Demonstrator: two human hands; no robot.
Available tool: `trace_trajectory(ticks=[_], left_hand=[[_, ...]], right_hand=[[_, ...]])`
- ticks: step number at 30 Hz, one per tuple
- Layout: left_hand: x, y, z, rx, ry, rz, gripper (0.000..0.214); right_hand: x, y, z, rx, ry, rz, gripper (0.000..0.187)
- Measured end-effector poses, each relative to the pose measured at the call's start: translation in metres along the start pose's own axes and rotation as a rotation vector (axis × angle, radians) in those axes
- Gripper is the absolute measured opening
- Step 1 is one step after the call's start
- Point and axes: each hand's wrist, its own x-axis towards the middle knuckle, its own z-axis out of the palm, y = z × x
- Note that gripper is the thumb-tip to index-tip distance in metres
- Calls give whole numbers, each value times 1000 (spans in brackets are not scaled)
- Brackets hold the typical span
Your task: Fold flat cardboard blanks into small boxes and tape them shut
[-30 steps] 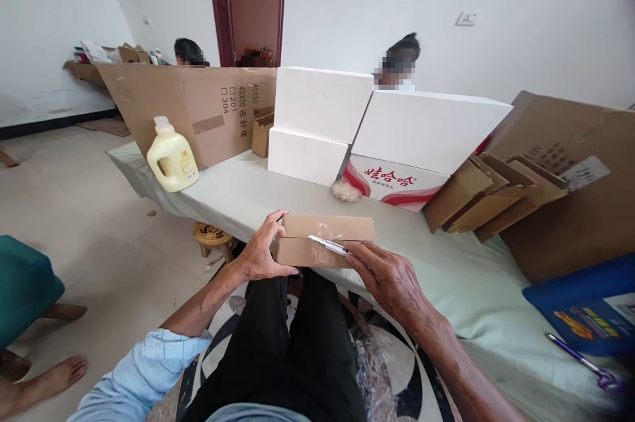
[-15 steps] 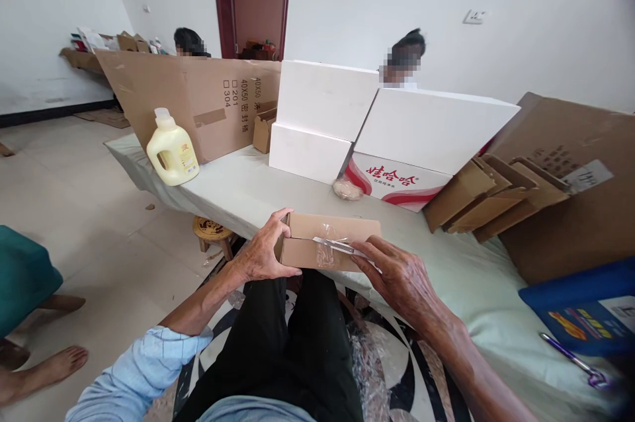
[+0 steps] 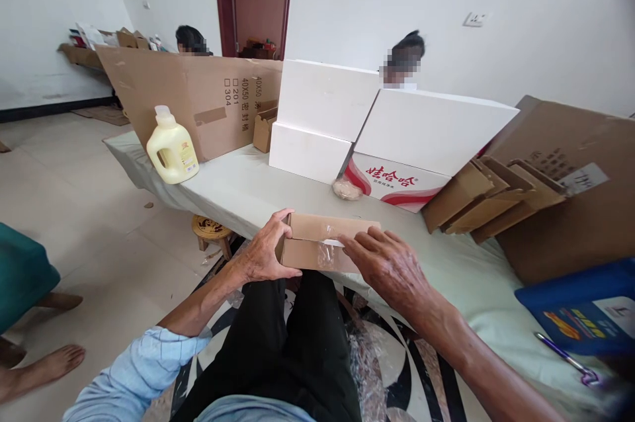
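A small brown cardboard box lies at the table's near edge, above my lap. Clear tape runs across the seam between its top flaps. My left hand grips the box's left end, thumb toward me and fingers at the far corner. Over the right part of the top, my right hand is closed around a slim utility knife. Only a short bright piece of the knife shows at the seam by the tape; the rest is hidden under the fingers.
Stacked white boxes stand across the table. A yellow detergent bottle is at left. Folded cartons, a blue container and a purple-handled tool are at right. Two people's heads show behind the boxes.
My right hand has moved slightly left and forward along the seam, with the knife's long blade now mostly covered. My left hand and the box have stayed in place.
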Motion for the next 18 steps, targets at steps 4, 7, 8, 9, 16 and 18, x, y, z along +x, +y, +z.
trace_trajectory(ticks=[4, 7, 8, 9, 16, 18], left_hand=[[0, 0, 0, 5, 22, 18, 70], [-2, -1, 0, 13, 36, 22, 70], [-3, -2, 0, 14, 41, 16, 70], [-4, -3, 0, 15, 48, 8, 70], [-9, -6, -4, 15, 38, -46, 71], [-10, -6, -5, 19, 36, -49, 72]], right_hand=[[4, -7, -7, -73, -86, -1, 29], [-2, 2, -7, -105, -113, -9, 32], [-6, 9, -7, -122, -113, -6, 32], [-11, 17, -7, -142, -112, 0, 33], [-61, 66, -3, 32, 4, 165, 23], [-86, 72, 18, 127, 140, 329, 30]])
